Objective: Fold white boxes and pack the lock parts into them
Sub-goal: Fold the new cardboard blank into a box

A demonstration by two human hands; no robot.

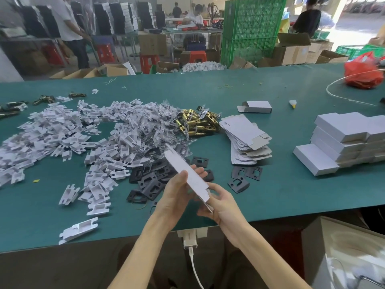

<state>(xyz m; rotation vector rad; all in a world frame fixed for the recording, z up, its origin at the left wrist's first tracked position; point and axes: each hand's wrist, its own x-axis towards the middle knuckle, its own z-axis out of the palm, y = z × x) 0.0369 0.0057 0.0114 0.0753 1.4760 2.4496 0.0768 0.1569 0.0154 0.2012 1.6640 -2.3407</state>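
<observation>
A flat white box blank (185, 170) is held tilted above the green table (281, 192), its far end pointing up and left. My left hand (177, 195) grips its middle from the left, thumb on top. At its near end my right hand (220, 203) pinches the flap. Beneath and behind the hands lie black strike plates (150, 180). Brass latch parts in clear bags (198, 122) are heaped further back. A stack of flat box blanks (245, 138) sits to the right of them.
A big heap of white plastic inserts (73, 138) covers the left of the table. Folded white boxes (341, 140) are stacked at the right, one more box (258, 107) further back. A red bag (362, 74) lies far right. People work at tables behind.
</observation>
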